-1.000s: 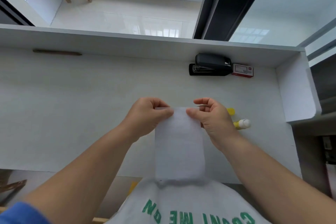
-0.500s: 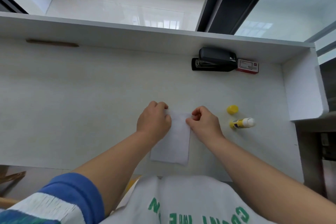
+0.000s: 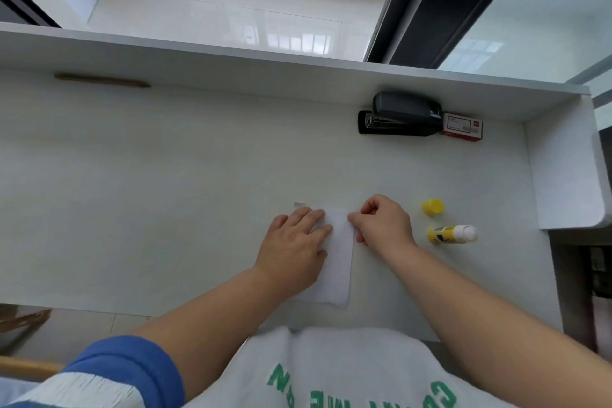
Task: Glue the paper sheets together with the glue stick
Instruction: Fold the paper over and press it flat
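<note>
White paper sheets [image 3: 336, 262] lie flat on the white desk [image 3: 165, 192] near its front edge. My left hand [image 3: 294, 248] rests palm down on the left half of the paper, fingers spread and flat. At the paper's top right corner my right hand [image 3: 384, 222] has its fingers curled, the fingertips touching the paper's edge. To the right of that hand the uncapped glue stick [image 3: 452, 233] lies on its side, yellow body with a white tip. Its yellow cap [image 3: 433, 207] stands just behind it.
A black stapler [image 3: 400, 114] and a red-and-white staple box [image 3: 462, 126] sit against the desk's raised back wall. A white side panel [image 3: 563, 169] closes the desk at the right. A brown strip [image 3: 99, 80] lies at the back left.
The paper was held up in both hands a second ago; it has been lowered onto the desk. My left hand has flattened on it, and my right hand has shifted to its top right corner.
</note>
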